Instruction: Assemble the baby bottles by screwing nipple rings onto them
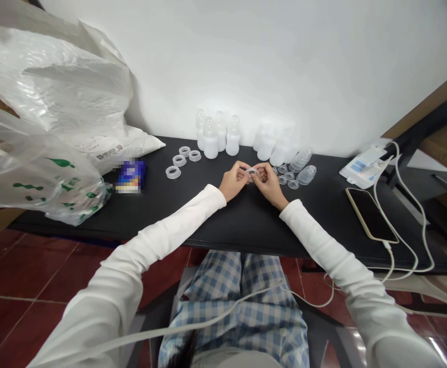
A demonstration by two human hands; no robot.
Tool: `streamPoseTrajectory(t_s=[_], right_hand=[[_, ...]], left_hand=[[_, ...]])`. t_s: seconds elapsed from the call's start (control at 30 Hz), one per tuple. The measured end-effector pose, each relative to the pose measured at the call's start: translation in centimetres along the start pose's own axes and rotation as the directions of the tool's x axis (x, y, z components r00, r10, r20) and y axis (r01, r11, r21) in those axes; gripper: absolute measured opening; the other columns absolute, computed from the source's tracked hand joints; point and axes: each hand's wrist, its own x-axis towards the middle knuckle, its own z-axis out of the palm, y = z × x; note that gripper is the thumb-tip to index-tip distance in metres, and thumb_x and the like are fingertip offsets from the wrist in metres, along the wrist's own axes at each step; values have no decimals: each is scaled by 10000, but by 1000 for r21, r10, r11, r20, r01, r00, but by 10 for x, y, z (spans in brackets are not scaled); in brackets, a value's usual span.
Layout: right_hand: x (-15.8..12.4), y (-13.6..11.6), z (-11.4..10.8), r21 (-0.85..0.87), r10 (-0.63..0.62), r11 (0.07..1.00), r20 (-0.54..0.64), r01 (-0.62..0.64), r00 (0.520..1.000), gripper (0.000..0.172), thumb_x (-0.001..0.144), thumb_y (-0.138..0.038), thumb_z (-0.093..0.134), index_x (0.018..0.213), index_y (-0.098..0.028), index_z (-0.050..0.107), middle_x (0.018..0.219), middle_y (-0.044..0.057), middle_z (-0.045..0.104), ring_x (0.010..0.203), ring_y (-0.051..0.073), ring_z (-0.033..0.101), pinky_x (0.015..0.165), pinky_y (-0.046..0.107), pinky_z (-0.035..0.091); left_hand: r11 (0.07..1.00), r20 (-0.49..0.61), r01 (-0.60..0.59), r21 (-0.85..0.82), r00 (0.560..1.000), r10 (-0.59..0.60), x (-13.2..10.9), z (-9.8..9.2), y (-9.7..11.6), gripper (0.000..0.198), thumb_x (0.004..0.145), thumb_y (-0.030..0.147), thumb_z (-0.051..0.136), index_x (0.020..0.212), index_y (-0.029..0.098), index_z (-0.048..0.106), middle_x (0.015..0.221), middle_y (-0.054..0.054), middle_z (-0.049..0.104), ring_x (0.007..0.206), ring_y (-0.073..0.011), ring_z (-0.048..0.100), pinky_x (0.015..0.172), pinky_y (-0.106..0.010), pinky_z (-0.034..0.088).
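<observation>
My left hand and my right hand meet over the middle of the black table. Between their fingertips they grip a clear bottle collar ring. Whether a nipple sits inside it, I cannot tell. Just right of my right hand lie several small clear silicone nipples and a couple of clear domed bottle caps. To the left of my hands rest several loose collar rings. Behind them, several white baby bottles with clear domed caps stand upright.
More white bottles stand by the wall. Large plastic bags fill the left end, with a blue box beside them. On the right are a phone, a white power strip and a looping cable. Another cable crosses my lap.
</observation>
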Motion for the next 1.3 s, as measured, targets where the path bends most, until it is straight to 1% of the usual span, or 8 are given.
streamPoseTrajectory(t_s=[0.17, 0.33, 0.53, 0.67, 0.8, 1.17, 1.23, 1.3], right_hand=[[1, 0, -1, 14, 2, 1000, 33, -2, 999, 414, 840, -545, 715, 1053, -237, 539, 877, 9, 612, 680, 124, 508, 645, 294, 449], [1, 6, 3, 33, 18, 999, 18, -19, 1000, 430, 821, -562, 725, 1013, -235, 523, 799, -22, 570, 635, 111, 480, 609, 277, 418], [0, 6, 7, 80, 45, 996, 3, -45, 999, 444, 812, -596, 719, 979, -252, 493, 756, -42, 524, 630, 117, 483, 590, 274, 401], [-1, 0, 4, 39, 37, 999, -22, -36, 999, 409, 847, -605, 676, 974, -248, 521, 734, -44, 498, 620, 116, 456, 597, 282, 391], [-2, -7, 2, -4, 11, 1000, -46, -11, 999, 389, 886, -627, 617, 949, -252, 534, 717, -36, 500, 626, 124, 465, 612, 292, 406], [-3, -14, 2, -111, -50, 993, -68, 43, 996, 327, 902, -547, 639, 910, -249, 504, 682, -44, 446, 590, 123, 407, 563, 287, 363], [-2, -11, 0, -101, -52, 994, -47, 47, 998, 369, 883, -579, 657, 972, -255, 503, 709, -45, 454, 598, 122, 411, 575, 288, 380], [-1, -6, 0, -39, -43, 998, -18, 42, 999, 494, 825, -631, 704, 1070, -267, 477, 785, -34, 493, 634, 124, 449, 597, 288, 417]], left_hand=[[998, 12, 57, -39, 998, -57, 2, -1, 4, 192, 849, 186, 701, 998, 181, 582, 756, 22, 694, 665, -110, 711, 688, -249, 592], [992, -16, 115, -61, 993, -116, 2, -1, 7, 196, 809, 113, 715, 947, 167, 587, 686, 37, 675, 593, -101, 684, 635, -237, 573], [993, 2, 82, -91, 997, -82, 0, 1, 7, 210, 810, 178, 741, 925, 178, 566, 665, 44, 672, 563, -96, 661, 593, -226, 557], [992, 16, 75, -104, 997, -74, 0, 0, 5, 210, 847, 278, 731, 934, 183, 565, 675, 39, 674, 574, -94, 671, 595, -220, 568], [999, 30, 5, -45, 1000, -4, 0, -1, 4, 256, 873, 391, 711, 941, 197, 559, 672, 42, 674, 573, -91, 671, 595, -209, 564], [994, 60, -80, 68, 995, 76, 0, 0, 1, 225, 932, 398, 626, 976, 208, 513, 742, 25, 657, 591, -99, 651, 606, -227, 550], [991, 54, -102, 83, 994, 98, 0, -1, 0, 218, 943, 401, 602, 992, 212, 505, 782, 13, 668, 626, -101, 657, 629, -230, 554], [985, 39, -133, 106, 991, 129, 1, -3, 0, 201, 949, 384, 587, 1008, 213, 498, 860, -8, 687, 681, -101, 667, 674, -234, 558]])
